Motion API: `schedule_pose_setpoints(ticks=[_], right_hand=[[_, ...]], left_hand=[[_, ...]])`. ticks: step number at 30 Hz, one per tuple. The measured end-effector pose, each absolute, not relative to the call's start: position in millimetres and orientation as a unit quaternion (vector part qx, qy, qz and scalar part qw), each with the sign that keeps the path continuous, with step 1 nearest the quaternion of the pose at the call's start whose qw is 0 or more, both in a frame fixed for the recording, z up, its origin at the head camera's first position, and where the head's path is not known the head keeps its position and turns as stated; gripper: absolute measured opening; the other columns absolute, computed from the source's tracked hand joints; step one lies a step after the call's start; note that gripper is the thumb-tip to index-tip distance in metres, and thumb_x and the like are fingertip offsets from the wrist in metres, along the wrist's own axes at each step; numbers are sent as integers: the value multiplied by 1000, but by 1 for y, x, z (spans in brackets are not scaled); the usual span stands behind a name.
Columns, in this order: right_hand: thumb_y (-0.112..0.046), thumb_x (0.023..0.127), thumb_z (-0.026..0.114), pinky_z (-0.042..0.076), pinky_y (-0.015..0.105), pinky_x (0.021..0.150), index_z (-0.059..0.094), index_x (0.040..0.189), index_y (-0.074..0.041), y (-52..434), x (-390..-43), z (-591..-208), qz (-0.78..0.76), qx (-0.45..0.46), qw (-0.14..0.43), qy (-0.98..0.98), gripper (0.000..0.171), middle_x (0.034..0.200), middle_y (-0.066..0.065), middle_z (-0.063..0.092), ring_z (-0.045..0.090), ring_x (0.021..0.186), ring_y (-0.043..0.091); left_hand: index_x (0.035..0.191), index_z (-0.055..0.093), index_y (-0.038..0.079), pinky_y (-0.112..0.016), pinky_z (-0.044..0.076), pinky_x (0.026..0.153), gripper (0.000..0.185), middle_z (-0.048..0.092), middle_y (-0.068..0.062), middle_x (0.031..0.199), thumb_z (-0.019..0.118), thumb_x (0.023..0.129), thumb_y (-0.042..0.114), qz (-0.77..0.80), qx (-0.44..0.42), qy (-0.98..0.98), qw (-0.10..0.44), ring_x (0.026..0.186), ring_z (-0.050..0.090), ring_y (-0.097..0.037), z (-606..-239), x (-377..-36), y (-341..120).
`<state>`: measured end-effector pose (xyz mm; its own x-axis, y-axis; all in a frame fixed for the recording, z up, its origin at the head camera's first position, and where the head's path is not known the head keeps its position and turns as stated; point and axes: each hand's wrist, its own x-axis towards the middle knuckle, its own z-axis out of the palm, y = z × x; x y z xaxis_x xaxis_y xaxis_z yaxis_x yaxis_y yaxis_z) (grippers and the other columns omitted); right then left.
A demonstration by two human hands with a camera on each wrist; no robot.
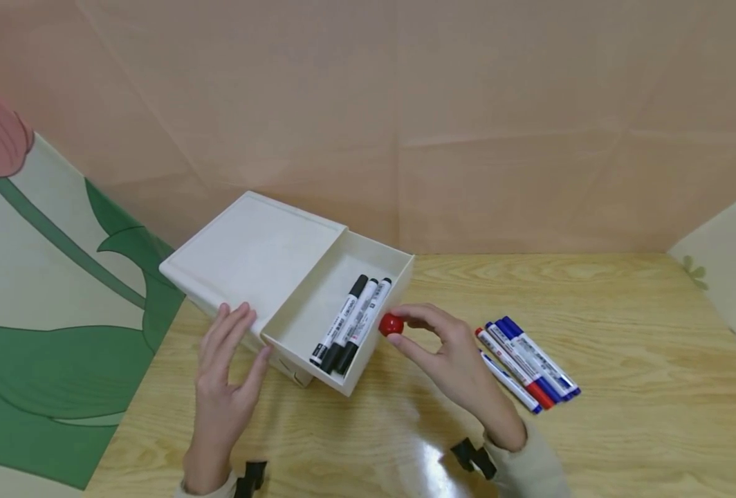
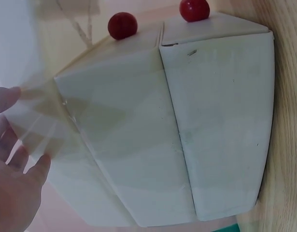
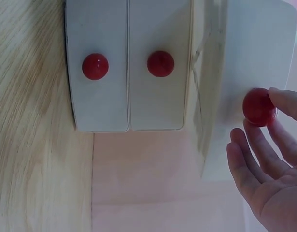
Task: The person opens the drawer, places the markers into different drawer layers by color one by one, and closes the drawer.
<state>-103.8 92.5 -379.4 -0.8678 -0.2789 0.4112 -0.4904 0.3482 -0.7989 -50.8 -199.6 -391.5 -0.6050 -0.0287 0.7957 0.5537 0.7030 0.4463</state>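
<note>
A white drawer cabinet (image 1: 262, 245) stands angled on the table, its top drawer (image 1: 389, 254) pulled out. Three black-capped markers (image 1: 351, 321) lie side by side inside that drawer. On the drawer's front is a round red knob (image 1: 391, 324), which my right hand (image 1: 452, 353) pinches between thumb and fingertips. In the right wrist view the same knob (image 3: 260, 107) sits in the grasp of my right hand (image 3: 274, 169). My left hand (image 1: 227, 373) is at the cabinet's near side with fingers extended, fingertips right at its top edge; the left wrist view shows these fingers (image 2: 39, 169) beside the white wall.
Two lower drawers (image 3: 160, 106) are closed, each with a red knob (image 3: 161, 64). To the right, several blue- and red-capped markers (image 1: 530, 363) lie on the wood-grain table (image 1: 642, 332). A pinkish-brown backdrop (image 1: 467, 138) rises behind; a flower-painted panel (image 1: 50, 366) borders the left.
</note>
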Motion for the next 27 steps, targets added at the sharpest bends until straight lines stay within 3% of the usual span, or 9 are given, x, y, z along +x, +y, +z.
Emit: schedule_pose_setpoints(ticks=[10, 20, 27], right_hand=[[-18, 88, 76, 59, 30, 91, 69, 119, -18, 83, -110, -375, 511, 254, 82, -817, 32, 115, -5, 72, 65, 105, 11], [-20, 88, 76, 59, 29, 90, 69, 120, -15, 68, -119, -375, 508, 264, 77, -816, 33, 115, -4, 72, 65, 103, 11], [-20, 88, 76, 60, 37, 91, 69, 122, -13, 60, -126, -374, 523, 272, 68, -805, 35, 117, 0, 73, 66, 104, 16]], left_hand=[[129, 61, -3, -33, 26, 127, 49, 58, -15, 141, 58, 98, 35, -361, -147, -831, 398, 146, 37, -25, -390, -48, -200], [128, 61, -6, -35, 27, 126, 48, 59, -25, 135, 57, 99, 33, -349, -165, -822, 418, 145, 39, -31, -392, -49, -201], [128, 61, -7, -36, 27, 126, 49, 59, -26, 135, 56, 100, 33, -344, -171, -822, 420, 145, 39, -31, -392, -51, -201]])
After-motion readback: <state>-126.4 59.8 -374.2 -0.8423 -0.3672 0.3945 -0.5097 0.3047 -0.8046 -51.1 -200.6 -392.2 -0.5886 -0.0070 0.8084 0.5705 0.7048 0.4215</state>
